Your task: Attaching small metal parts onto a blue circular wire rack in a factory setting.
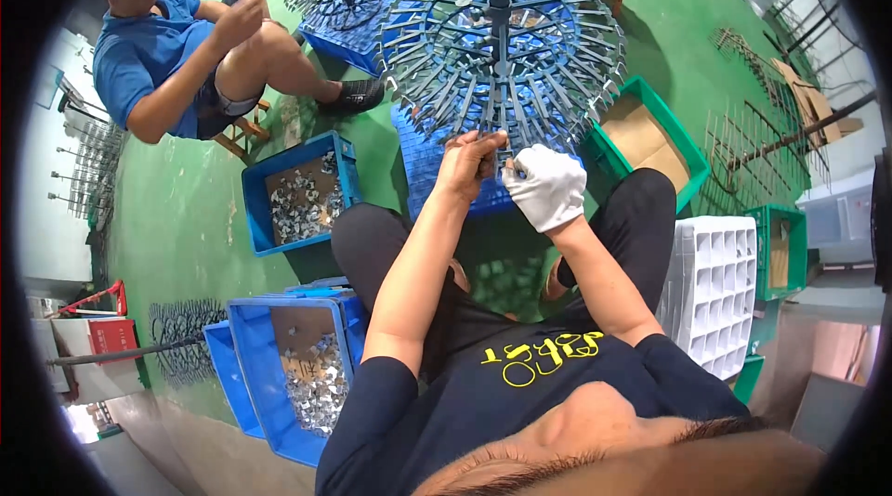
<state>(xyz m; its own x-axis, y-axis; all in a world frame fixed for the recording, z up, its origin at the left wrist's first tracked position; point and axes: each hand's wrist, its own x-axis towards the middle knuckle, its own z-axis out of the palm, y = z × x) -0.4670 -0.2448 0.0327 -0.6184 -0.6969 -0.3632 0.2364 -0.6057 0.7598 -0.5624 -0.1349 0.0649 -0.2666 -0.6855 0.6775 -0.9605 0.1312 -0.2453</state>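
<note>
The bare left hand (472, 162) is seen just above frame centre, fingers pinched narrow at the lower edge of the rack (502, 55); whether a part is held between them cannot be told. Just beside it, to the right, the gloved right hand (548, 185) is curled narrow against the same edge, fingertips at a prong, and what it holds, if anything, is hidden too.

The rack is found in the upper middle of the frame: a grey round tree of thin metal prongs fanning from a dark central post, standing on a blue crate (437, 171). It is judged stiff and fairly heavy as a whole, with prongs that could spring or snag; single prongs are best taken near their tips, the whole rack by the post.

Outward, a blue bin (299, 194) of small shiny metal parts is set at centre left, and a second bin (293, 385) of the same at lower left. Such parts are judged light, hard and sharp-edged, best pinched by their flat faces. A white tray (711, 287) of square cells is seen at right, a green bin (650, 138) above it. A seated person (177, 55) works at upper left.
</note>
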